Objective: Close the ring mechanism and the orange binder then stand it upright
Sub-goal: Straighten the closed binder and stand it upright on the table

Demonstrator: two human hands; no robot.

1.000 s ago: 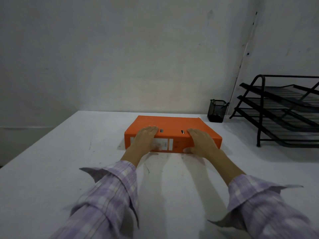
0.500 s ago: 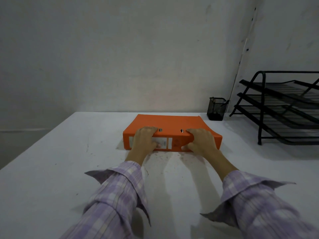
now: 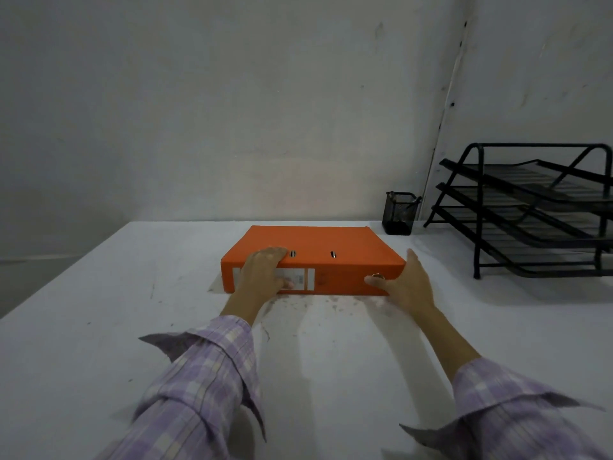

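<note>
Binder: the closed orange cardboard lever-arch binder [image 3: 318, 252] lies flat on the white bench [image 3: 99, 327], spine toward the camera, near the far edge.
Spine: a white label [image 3: 306, 278] shows only in part; its print is too small to read. A small metal-rimmed finger hole [image 3: 377, 276] sits near the right end.
Cover: two small metal slots [image 3: 332, 254] sit near the spine edge; the ring mechanism inside is hidden.
Left hand: the left hand [image 3: 262, 275] drapes over the spine's left part, fingers curled onto the cover, thumb across the label.
Right hand: the right hand [image 3: 406, 282] is spread at the binder's right near corner, thumb on the spine, fingers along the side; the fingertips are hidden behind the binder's edge.
Sleeves: lilac checked sleeves [image 3: 205, 376], blurred, cut off by the bottom edge.
Background: a black mesh pen cup [image 3: 399, 212] stands near the wall; a black wire three-tier tray [image 3: 530, 210] is cut off at the right.
</note>
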